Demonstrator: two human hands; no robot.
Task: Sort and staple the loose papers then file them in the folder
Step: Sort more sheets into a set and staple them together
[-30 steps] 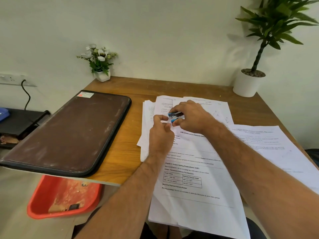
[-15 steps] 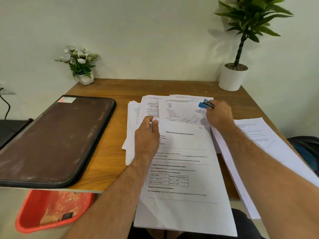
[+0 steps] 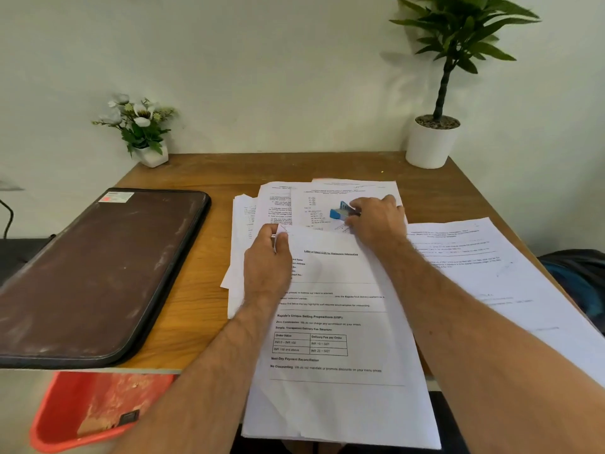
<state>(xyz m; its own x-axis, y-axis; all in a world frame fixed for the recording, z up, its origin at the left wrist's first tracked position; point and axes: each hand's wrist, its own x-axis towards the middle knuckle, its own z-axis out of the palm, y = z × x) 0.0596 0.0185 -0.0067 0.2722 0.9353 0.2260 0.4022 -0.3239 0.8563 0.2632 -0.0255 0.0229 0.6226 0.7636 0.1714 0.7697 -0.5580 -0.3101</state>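
Note:
A printed set of papers (image 3: 337, 322) with a table on its top page lies in front of me, hanging over the near table edge. My left hand (image 3: 266, 267) pinches its top left corner. My right hand (image 3: 376, 221) holds a small blue stapler (image 3: 340, 211) down on the loose sheets (image 3: 327, 198) behind that set. More loose pages (image 3: 491, 267) spread out to the right. A closed dark brown folder (image 3: 101, 270) lies flat on the left of the wooden table (image 3: 203, 309).
A small white pot of white flowers (image 3: 140, 132) stands at the back left, a tall green plant in a white pot (image 3: 432, 142) at the back right. A red bin (image 3: 88, 411) sits on the floor below the table's near left edge.
My right hand took the stapler away from the paper corner, out to the right, then set it down on the loose sheets behind. My left hand kept its pinch on the corner.

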